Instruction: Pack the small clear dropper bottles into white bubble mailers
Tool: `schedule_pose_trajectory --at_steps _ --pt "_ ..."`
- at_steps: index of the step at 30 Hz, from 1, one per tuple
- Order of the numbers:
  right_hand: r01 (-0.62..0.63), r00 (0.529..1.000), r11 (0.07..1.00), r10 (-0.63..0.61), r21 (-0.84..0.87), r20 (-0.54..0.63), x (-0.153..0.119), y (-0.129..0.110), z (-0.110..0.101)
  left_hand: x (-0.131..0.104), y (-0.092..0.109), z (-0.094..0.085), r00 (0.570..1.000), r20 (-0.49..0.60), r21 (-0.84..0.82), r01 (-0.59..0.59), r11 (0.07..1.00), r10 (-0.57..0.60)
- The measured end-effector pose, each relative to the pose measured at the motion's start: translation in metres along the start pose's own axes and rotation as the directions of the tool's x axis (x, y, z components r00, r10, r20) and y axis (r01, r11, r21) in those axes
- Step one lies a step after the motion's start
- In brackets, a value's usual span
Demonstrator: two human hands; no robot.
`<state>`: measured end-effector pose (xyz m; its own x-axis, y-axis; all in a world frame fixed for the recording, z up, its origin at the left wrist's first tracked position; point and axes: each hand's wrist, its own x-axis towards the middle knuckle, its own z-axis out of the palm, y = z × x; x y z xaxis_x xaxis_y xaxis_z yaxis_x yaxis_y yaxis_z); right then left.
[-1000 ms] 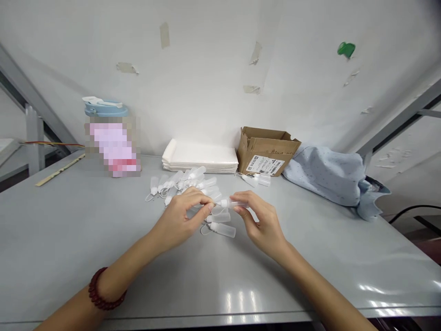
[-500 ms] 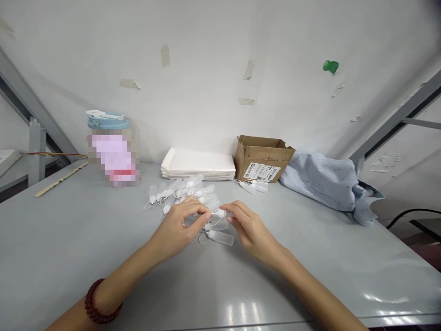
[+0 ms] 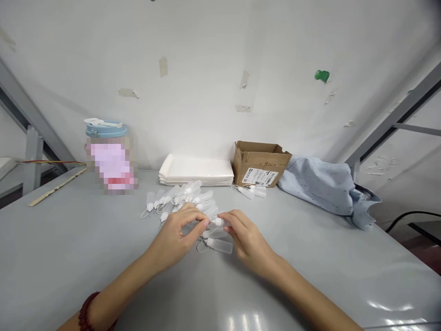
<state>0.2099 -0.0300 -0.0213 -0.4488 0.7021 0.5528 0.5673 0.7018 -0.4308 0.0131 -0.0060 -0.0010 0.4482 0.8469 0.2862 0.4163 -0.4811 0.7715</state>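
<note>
From the head view: the right hand [image 3: 248, 243] has slid in toward the left hand [image 3: 177, 239], and the gap between them has narrowed! The translucent squeeze bottle they share shows mainly its white collar [image 3: 217, 221] now, its body hidden behind the right fingers, which are closed round it. The left thumb and fingertips are pinched on a thin piece at its nose, too small to make out. All this hangs over the middle of the grey bench [image 3: 172, 294], at the front of a pile of bottles [image 3: 188, 189] that reaches toward the back edge.

Here's the danger: that soft, smooth wall could slip if the right fingers squeeze too hard. An off-line pull might bend the thin piece. And those tether loops [image 3: 201, 247] look ready to snag; a bottle dropped here could vanish among its twins!
</note>
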Motion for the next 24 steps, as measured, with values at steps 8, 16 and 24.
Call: schedule_pose_trajectory --at_steps 8,16,24 --pt "0.054 0.998 0.998 -0.055 -0.009 -0.034 0.008 0.005 0.005 0.001 -0.004 -0.001 1.0 -0.006 0.008 -0.001 1.0 0.001" --pt "0.062 0.996 0.998 -0.061 0.01 -0.065 0.011 0.0 0.005 -0.001 0.003 -0.007 0.999 -0.036 -0.001 -0.01 1.0 0.01" --pt "0.073 0.995 0.997 -0.073 -0.012 -0.062 0.008 0.002 -0.002 0.0 0.002 -0.003 0.999 -0.002 0.009 0.036 0.999 -0.036"
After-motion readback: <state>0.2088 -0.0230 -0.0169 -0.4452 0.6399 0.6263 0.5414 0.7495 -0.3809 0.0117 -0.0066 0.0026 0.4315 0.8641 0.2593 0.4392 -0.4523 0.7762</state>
